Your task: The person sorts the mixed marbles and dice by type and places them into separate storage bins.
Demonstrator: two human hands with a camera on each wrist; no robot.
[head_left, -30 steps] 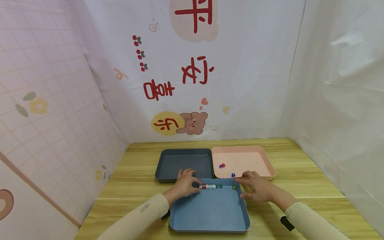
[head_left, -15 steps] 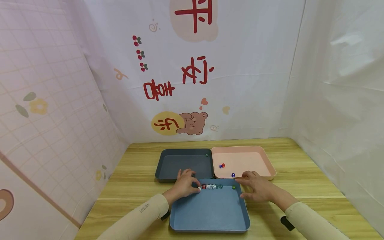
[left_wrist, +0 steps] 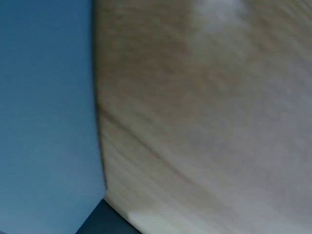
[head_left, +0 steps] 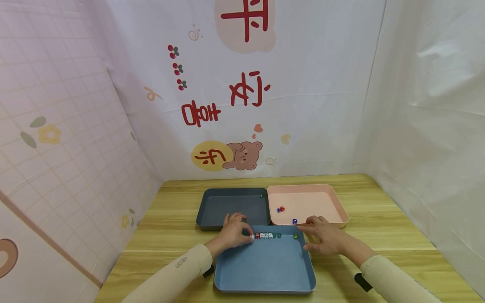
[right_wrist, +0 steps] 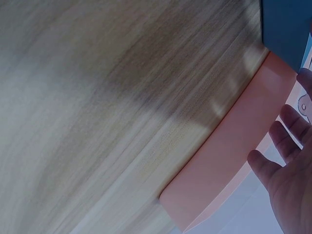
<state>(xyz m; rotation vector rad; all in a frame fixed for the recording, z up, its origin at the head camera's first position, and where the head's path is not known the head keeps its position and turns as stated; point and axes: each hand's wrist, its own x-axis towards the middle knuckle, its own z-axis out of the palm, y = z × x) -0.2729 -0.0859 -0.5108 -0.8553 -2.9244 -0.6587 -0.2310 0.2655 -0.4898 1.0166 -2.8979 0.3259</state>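
Observation:
At the left end of a row inside the blue tray (head_left: 265, 265), my left hand (head_left: 232, 234) pinches a white die (head_left: 252, 237) between thumb and index finger. Right beside it in the row come a red die (head_left: 257, 235), several white dice (head_left: 266, 235) and dark green dice (head_left: 279, 235). A brighter green die (head_left: 295, 236) sits apart, near the tray's right wall. My right hand (head_left: 325, 237) lies with relaxed, spread fingers at that tray's upper right corner. In the right wrist view its fingers (right_wrist: 282, 139) overlap the pink tray's rim.
Behind the blue tray stand a dark grey tray (head_left: 231, 192) with a small green die (head_left: 261, 195), and a pink tray (head_left: 308, 198). The pink one contains a red die (head_left: 282, 208) and blue dice (head_left: 294, 221). All rest on the wooden table (head_left: 159, 240).
The white die at the row's left end has shifted and turned slightly in my left fingers, and now stands straighter in line with the row. My right hand has stayed put.

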